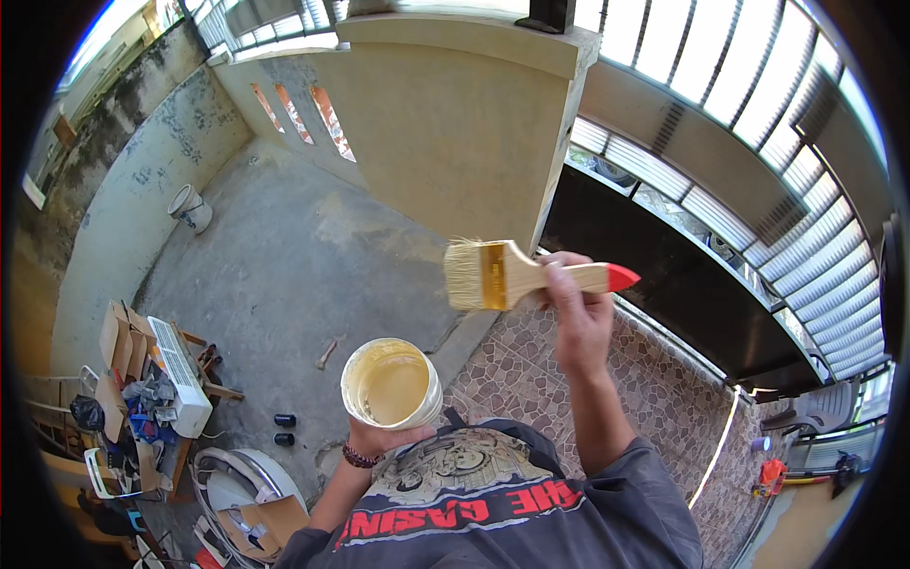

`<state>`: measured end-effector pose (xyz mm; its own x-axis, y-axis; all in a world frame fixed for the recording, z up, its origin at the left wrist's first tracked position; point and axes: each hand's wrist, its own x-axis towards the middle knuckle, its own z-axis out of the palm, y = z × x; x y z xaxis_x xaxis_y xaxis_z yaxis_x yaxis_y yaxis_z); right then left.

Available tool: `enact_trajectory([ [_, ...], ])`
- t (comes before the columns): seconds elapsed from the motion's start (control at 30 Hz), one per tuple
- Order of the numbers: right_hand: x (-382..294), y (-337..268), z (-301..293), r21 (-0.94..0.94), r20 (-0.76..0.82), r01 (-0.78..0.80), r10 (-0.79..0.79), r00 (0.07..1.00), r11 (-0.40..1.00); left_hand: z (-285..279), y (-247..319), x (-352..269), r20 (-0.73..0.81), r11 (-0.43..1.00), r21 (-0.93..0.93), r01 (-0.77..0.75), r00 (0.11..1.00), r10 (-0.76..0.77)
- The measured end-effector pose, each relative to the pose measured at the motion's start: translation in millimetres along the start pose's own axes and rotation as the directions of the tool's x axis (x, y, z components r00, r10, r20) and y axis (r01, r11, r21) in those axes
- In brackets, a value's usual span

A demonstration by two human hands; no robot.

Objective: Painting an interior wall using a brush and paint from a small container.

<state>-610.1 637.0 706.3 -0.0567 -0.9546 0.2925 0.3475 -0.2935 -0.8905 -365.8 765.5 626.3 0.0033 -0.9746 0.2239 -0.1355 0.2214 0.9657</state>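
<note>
My right hand (579, 309) grips a wide flat paintbrush (526, 274) by its wooden handle, which ends in a red tip. Its pale bristles point left and look dry, below a gold-coloured ferrule. Close to my body, my left hand (387, 439) supports a round white bucket (434, 398) from below. Cream-yellow paint (397, 391) lies inside it and coats the inner wall. The brush is in the air, apart from the bucket. Beyond the brush stands a beige plastered wall (455, 128) with three narrow slots at its left.
A white bucket (190, 208) stands by the far left wall. Boxes and a white air-conditioner unit (186, 384) are piled at left, near two black cylinders (284, 428). A black gate panel (661, 277) runs along the right. Grey concrete floor (284, 249) meets stone-patterned tiles (522, 380).
</note>
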Motion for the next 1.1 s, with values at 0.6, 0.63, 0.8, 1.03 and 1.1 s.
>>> enact_trajectory([
  [0.6, -91.9, 83.5, 157.5, -0.086, 0.294, -0.302, 0.314, 0.903, 0.949, -86.0, 7.3, -33.9, -0.209, 0.94, 0.053, -0.336, 0.917, 0.34],
  [0.63, -98.3, 89.4, 160.9, -0.012, 0.323, -0.367, 0.351, 0.879, 0.93, -93.3, 15.9, -33.4, -0.205, 0.916, 0.138, -0.377, 0.894, 0.398],
  [0.8, -109.8, 92.8, 219.8, 0.196, 0.656, -0.975, 0.726, 0.207, 0.101, -108.2, 13.2, -50.3, -0.331, 0.926, 0.015, -0.376, 0.873, 0.359],
  [1.03, -126.9, 123.1, 232.4, -0.07, 0.693, -0.995, 0.714, -0.096, -0.065, -107.5, 5.6, -100.0, -0.516, 0.953, -0.16, -0.257, 0.845, 0.141],
  [1.1, -128.2, 134.3, 219.8, -0.14, 0.698, -0.985, 0.696, -0.171, -0.102, -96.0, -1.9, -120.9, -0.589, 0.947, -0.147, -0.285, 0.794, 0.147],
])
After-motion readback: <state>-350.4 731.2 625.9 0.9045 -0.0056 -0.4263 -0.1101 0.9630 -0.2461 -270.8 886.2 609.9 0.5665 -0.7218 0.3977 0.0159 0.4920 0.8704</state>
